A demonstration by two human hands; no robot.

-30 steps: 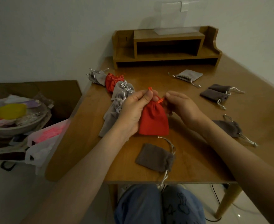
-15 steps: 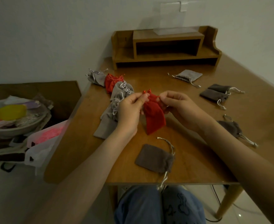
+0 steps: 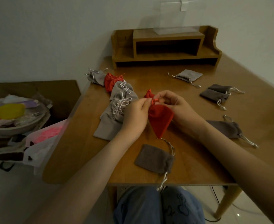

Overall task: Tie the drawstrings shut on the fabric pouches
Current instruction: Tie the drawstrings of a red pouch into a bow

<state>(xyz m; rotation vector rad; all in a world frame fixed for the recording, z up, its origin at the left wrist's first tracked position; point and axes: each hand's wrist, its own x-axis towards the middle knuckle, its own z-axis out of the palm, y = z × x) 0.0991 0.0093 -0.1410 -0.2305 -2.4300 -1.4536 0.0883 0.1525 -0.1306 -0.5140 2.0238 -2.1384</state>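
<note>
Grey pouch [image 3: 154, 159] at front edge, red pouch [image 3: 161, 120] mid-table

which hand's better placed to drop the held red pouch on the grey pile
Probably left: the left hand sits beside the pile, while the right hand is on the red pouch's far side.

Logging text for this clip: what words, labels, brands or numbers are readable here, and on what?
No readable text in this frame.
Clear acrylic stand on the wooden desk shelf: looks blank.
Red fabric pouch being tied: no label visible.
Dark grey fabric pouch at the near table edge: no label visible.
Blue trousers: faint dark pattern, too dim to read as letters.
</note>
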